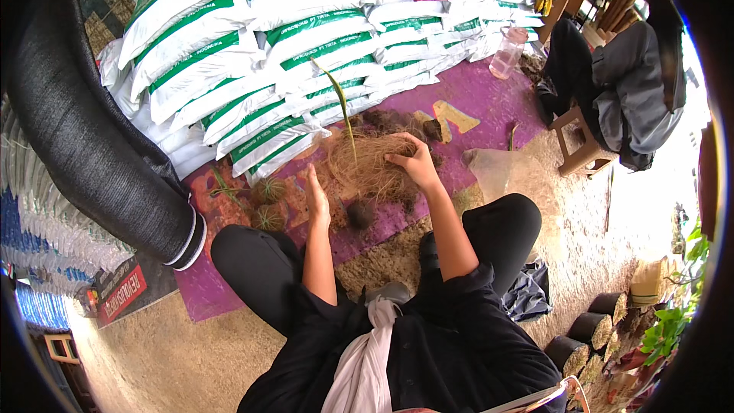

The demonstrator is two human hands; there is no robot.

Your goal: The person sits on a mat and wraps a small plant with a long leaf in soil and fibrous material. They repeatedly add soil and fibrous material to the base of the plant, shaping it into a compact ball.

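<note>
A loose heap of brown coconut-like fibre [367, 169] lies on the purple printed sheet [395, 235] before me. My right hand [417, 162] grips its right edge between thumb and fingers. On the heap's left, my left hand [317, 199] is held upright, edge-on, with its fingers extended and nothing in it. One long narrow green leaf [344, 104] rises from the fibre; its base is hidden. Close in front of the heap sits a dark round ball [360, 214], apparently soil. Left of my left hand are two string-wrapped balls [268, 190] with green strands. Dark clumps [390, 120] lie behind the fibre.
White-and-green sacks [321, 28] are stacked behind the sheet. A dark fabric roll [114, 120] looms at left. A clear plastic bag [490, 169] and a pink-tinted plastic jar [509, 54] stand to the right. Another person [625, 74] sits near a brown stool [582, 143].
</note>
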